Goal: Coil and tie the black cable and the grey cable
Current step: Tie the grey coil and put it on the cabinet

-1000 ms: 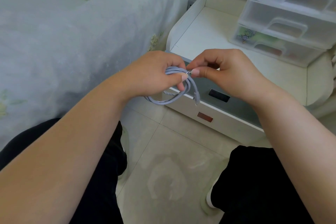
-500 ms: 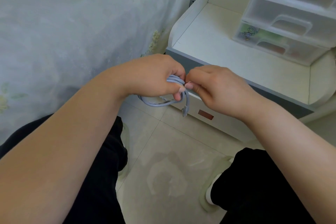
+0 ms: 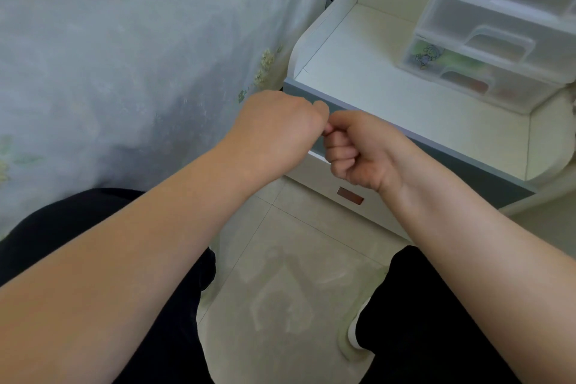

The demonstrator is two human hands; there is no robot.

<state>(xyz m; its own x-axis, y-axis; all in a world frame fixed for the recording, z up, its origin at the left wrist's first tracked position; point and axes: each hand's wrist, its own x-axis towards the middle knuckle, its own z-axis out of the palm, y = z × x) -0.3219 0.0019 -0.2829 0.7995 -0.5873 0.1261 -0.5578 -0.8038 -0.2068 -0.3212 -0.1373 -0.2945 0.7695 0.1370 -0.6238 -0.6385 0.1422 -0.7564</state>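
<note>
Your left hand (image 3: pixel 277 134) is curled into a fist with its back to the camera, and your right hand (image 3: pixel 358 153) is curled too, knuckles folded under, the two touching at the fingertips in front of the bedside table (image 3: pixel 358 84). Neither the grey cable nor the black one shows in this view; whatever your grip encloses is hidden behind the left hand's back and inside the right fist, so I cannot tell whether either hand grasps a cable or is merely clenched. Both forearms run bare from the lower corners up to the wrists. Just beyond your hands the table's grey front edge runs diagonally, with a white drawer front (image 3: pixel 324 184) below it carrying a small reddish-brown inset handle (image 3: pixel 350 195). On the table top, toward the back right, stands a frosted plastic drawer unit (image 3: pixel 498 25); its lowest drawer shows a small cartoon figure, and no writing is legible. To your left lies a bed under a pale floral cover (image 3: pixel 124 56). Below, your black-trousered legs (image 3: pixel 436 321) frame beige floor tiles (image 3: pixel 280 274).
</note>
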